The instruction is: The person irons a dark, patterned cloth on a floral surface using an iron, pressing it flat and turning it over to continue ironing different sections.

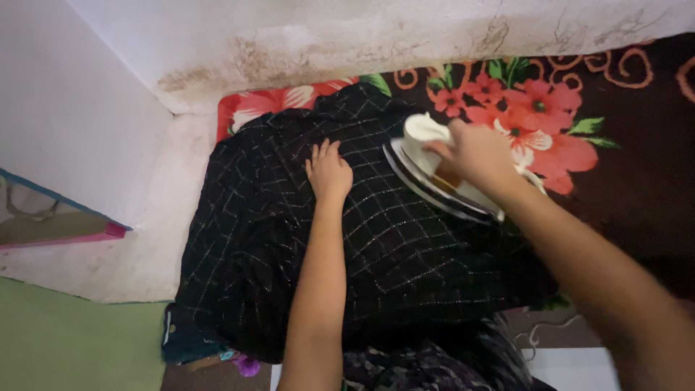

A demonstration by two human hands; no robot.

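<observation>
Count: one iron (441, 174), one dark checked cloth (289, 246), one flowered blanket (579, 145), two hands of the person.
Left hand (328, 171): it is lying flat on the dark checked cloth, palm down, just beside the iron on its left side. The fingers (318, 152) are stretched out and only a little spread, grasping nothing, only pressing the fabric.
Right hand (474, 156): it is gripping the handle of the iron from above. The fingers are clenched around the handle, so the hand is covering the middle part of it.
Iron: it is standing on the upper right part of the cloth, near the edge where the cloth is meeting the blanket. The body is looking white and smooth, with a rounded end pointing to the wall; the sole plate is showing as a shiny metal rim, and the iron is appearing a little tilted.
Cloth: black soft fabric with a thin light grid of lines, some of them glittering. It is lying spread, with folds and wrinkles at the lower edge.
Blanket: dark ground with big red flowers, green leaves and orange curls; it is lying under the cloth.
Floor (152, 239): pale, hard and stained, beside the blanket on the left.
Wall (347, 36): white plaster, rough, with brown marks near its bottom.
</observation>
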